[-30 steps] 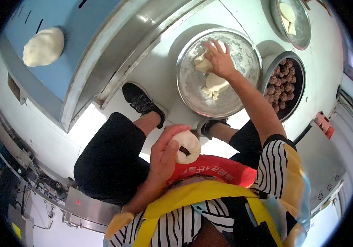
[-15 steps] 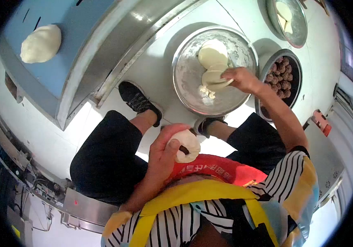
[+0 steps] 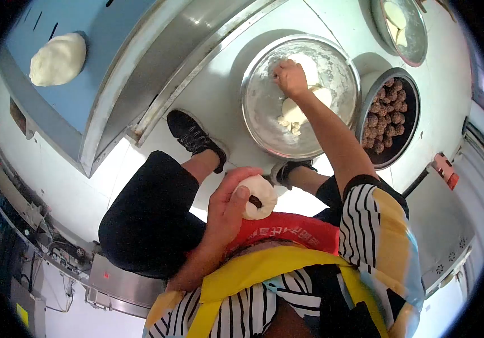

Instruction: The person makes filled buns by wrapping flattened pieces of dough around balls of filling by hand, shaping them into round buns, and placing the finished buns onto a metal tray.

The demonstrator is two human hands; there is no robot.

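My left hand (image 3: pixel 228 203), in front of my lap, is wrapped round a piece of dough (image 3: pixel 265 191) gathered like a bun. An opening in it shows dark filling, with my thumb at its edge. My right hand (image 3: pixel 291 78) reaches into a wide metal basin (image 3: pixel 253 127). Its fingers are curled together beside a pale dough disc (image 3: pixel 308 65); whether they grip anything is hidden. Nearer to me, more overlapping dough discs (image 3: pixel 295 110) lie under my forearm, with small dough scraps (image 3: pixel 291 127) by them.
Right of the basin, a dark-walled bowl (image 3: pixel 414 127) holds several brown filling balls (image 3: pixel 385 115). Another metal bowl (image 3: pixel 416 48) with dough pieces stands at the upper right. A large dough lump (image 3: pixel 58 59) rests on a blue surface (image 3: pixel 123 34) at the upper left.
My right hand has moved up and left across the basin, away from the dough disc it was holding by the edge. My left hand keeps the filled dough in nearly the same place.
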